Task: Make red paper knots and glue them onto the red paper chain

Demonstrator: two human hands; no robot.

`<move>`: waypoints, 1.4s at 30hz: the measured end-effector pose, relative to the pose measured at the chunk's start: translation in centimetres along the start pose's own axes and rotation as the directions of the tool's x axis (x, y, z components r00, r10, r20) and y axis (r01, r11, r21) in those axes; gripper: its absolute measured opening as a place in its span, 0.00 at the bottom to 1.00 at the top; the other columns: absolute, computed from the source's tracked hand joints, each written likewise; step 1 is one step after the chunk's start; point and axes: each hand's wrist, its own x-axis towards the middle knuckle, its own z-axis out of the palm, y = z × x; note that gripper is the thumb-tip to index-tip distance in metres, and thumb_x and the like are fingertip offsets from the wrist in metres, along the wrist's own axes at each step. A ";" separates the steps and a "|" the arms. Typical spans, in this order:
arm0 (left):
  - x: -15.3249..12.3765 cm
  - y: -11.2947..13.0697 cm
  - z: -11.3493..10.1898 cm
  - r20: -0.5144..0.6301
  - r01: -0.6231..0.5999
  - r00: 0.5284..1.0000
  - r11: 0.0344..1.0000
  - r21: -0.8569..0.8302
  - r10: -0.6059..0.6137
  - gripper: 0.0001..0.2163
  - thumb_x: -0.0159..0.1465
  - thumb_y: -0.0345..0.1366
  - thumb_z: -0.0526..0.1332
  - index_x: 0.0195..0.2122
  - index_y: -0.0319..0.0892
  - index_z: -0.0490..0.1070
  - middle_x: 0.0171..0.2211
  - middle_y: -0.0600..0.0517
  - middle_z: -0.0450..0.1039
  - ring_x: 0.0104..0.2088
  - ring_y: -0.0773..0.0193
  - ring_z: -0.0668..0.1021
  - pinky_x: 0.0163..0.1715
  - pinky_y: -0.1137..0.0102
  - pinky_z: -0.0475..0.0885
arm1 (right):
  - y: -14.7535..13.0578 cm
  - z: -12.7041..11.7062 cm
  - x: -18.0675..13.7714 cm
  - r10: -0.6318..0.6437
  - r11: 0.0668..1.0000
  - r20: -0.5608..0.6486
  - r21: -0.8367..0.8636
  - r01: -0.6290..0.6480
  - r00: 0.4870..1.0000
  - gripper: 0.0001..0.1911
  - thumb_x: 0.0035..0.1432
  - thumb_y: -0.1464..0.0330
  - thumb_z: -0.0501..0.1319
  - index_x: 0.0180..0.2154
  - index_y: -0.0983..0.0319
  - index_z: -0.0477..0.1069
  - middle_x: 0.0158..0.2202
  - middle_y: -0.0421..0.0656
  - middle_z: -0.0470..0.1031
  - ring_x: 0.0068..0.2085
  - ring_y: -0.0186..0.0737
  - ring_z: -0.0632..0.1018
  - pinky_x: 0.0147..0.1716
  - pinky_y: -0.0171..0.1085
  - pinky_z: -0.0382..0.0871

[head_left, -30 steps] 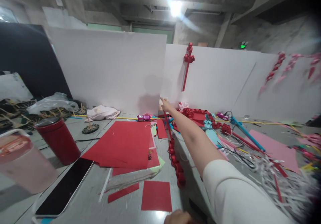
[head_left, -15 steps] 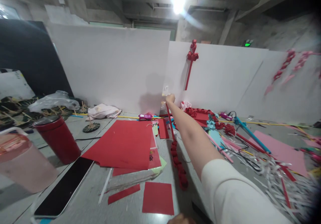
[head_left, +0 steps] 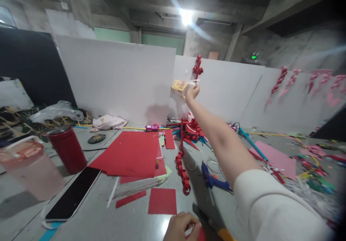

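My right hand point(head_left: 194, 90) reaches far forward and up before the white boards, its fingers closed on a blurred yellow packet point(head_left: 178, 85) with clear, shiny plastic. Low in the picture, my left hand point(head_left: 180, 227) has its fingers curled around a small red piece point(head_left: 201, 235), mostly hidden, perhaps paper. Between the hands lies a red paper chain point(head_left: 182, 171), with a straight red strip at its far end. A square of red paper point(head_left: 162, 201) rests just beyond my left hand. Beside it is a dark-bladed tool point(head_left: 201, 214) with a yellow-orange handle.
A blue glue gun point(head_left: 212, 179) lies under my right forearm. Large red sheets point(head_left: 129, 154), a black phone point(head_left: 74, 194), a red tumbler point(head_left: 66, 151) and a pink cup point(head_left: 31, 172) are at left. Another red chain point(head_left: 198, 66) hangs on the board.
My right hand has risen from near the board's foot, where the red strip ran up to it, and now holds the yellow packet. More of my left hand shows. The view has shifted.
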 end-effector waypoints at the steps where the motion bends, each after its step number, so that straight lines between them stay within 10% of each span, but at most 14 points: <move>1: -0.1 0.3 -0.3 -0.007 -0.015 1.000 1.000 -0.014 0.015 0.08 0.66 0.32 0.61 0.35 0.43 0.81 0.30 0.50 0.79 0.33 0.62 0.79 0.37 0.71 0.70 | -0.8 -0.7 0.2 -0.022 1.000 0.003 0.012 0.022 1.000 0.18 0.72 0.72 0.39 0.49 0.63 0.66 0.50 0.51 0.74 0.51 0.42 0.75 0.52 0.39 0.67; 9: -0.2 3.5 -3.7 -0.099 -0.150 0.986 0.973 -0.178 0.134 0.25 0.51 0.16 0.54 0.42 0.44 0.82 0.49 0.44 0.72 0.51 0.56 0.74 0.53 0.60 0.74 | -4.1 -9.6 -3.4 -0.207 0.978 0.131 0.049 0.202 0.970 0.12 0.71 0.69 0.48 0.40 0.62 0.69 0.40 0.45 0.75 0.43 0.40 0.76 0.49 0.38 0.68; 12: 1.0 5.5 -8.2 -0.294 -0.164 0.949 0.976 -0.141 0.117 0.22 0.54 0.16 0.51 0.40 0.43 0.79 0.46 0.46 0.72 0.48 0.57 0.75 0.52 0.59 0.73 | -4.9 -15.6 -6.2 -0.203 0.977 0.186 0.101 0.186 0.961 0.13 0.71 0.66 0.48 0.38 0.62 0.68 0.36 0.43 0.73 0.40 0.40 0.76 0.43 0.39 0.70; 16: 2.0 9.1 -15.4 -0.602 -0.226 0.784 0.973 -0.048 0.152 0.11 0.66 0.25 0.54 0.42 0.41 0.74 0.42 0.48 0.74 0.43 0.60 0.76 0.48 0.64 0.71 | -7.0 -25.2 -13.7 -0.182 0.964 0.462 0.258 0.065 0.868 0.12 0.69 0.58 0.55 0.39 0.59 0.70 0.34 0.42 0.74 0.35 0.39 0.75 0.35 0.37 0.72; 18: 1.6 10.5 -17.1 -0.553 -0.217 0.821 0.974 -0.069 0.144 0.07 0.69 0.32 0.57 0.44 0.40 0.74 0.44 0.47 0.75 0.43 0.60 0.77 0.47 0.65 0.71 | -8.3 -29.7 -19.0 -0.100 0.966 0.579 0.253 -0.062 0.809 0.12 0.67 0.55 0.60 0.38 0.57 0.69 0.32 0.39 0.73 0.31 0.38 0.74 0.32 0.36 0.71; 21: -0.3 11.3 -16.0 -0.220 -0.203 0.961 0.966 -0.159 0.166 0.11 0.68 0.39 0.61 0.48 0.40 0.75 0.46 0.46 0.77 0.44 0.59 0.78 0.46 0.66 0.72 | -9.2 -34.9 -27.3 0.048 0.957 0.720 0.165 -0.238 0.692 0.14 0.65 0.52 0.63 0.37 0.54 0.68 0.30 0.38 0.71 0.27 0.38 0.71 0.26 0.35 0.67; 26: -4.5 9.5 -11.0 0.007 -0.077 0.997 0.992 -0.096 0.078 0.05 0.65 0.33 0.62 0.37 0.39 0.77 0.37 0.49 0.78 0.38 0.60 0.77 0.40 0.68 0.70 | -7.1 -40.2 -35.9 0.213 0.864 0.758 0.149 -0.482 0.617 0.13 0.67 0.52 0.60 0.38 0.53 0.66 0.31 0.39 0.72 0.27 0.39 0.72 0.25 0.37 0.68; 31: -5.8 8.9 -10.8 -0.041 -0.035 0.999 0.998 -0.048 0.033 0.05 0.63 0.29 0.60 0.33 0.39 0.75 0.34 0.49 0.77 0.37 0.59 0.76 0.39 0.68 0.68 | -7.2 -44.1 -34.2 -0.030 0.954 0.925 0.139 -0.265 0.379 0.16 0.67 0.52 0.59 0.43 0.56 0.73 0.40 0.46 0.77 0.42 0.49 0.79 0.42 0.44 0.74; 36: -5.7 11.4 -11.2 0.036 -0.071 0.997 0.993 -0.093 0.074 0.03 0.62 0.30 0.63 0.33 0.40 0.76 0.32 0.52 0.77 0.34 0.62 0.76 0.36 0.70 0.67 | -11.1 -44.5 -32.4 -0.145 0.987 0.934 0.112 0.118 0.326 0.11 0.71 0.60 0.60 0.51 0.55 0.73 0.47 0.47 0.77 0.48 0.47 0.78 0.50 0.45 0.71; 42: -6.2 12.7 -11.4 0.106 -0.113 0.986 0.987 -0.116 0.125 0.03 0.65 0.34 0.66 0.37 0.41 0.79 0.35 0.51 0.81 0.36 0.62 0.79 0.38 0.70 0.69 | -11.3 -43.8 -34.0 -0.167 0.977 0.949 0.122 0.176 0.267 0.05 0.70 0.64 0.63 0.40 0.57 0.74 0.38 0.42 0.78 0.40 0.41 0.79 0.40 0.39 0.71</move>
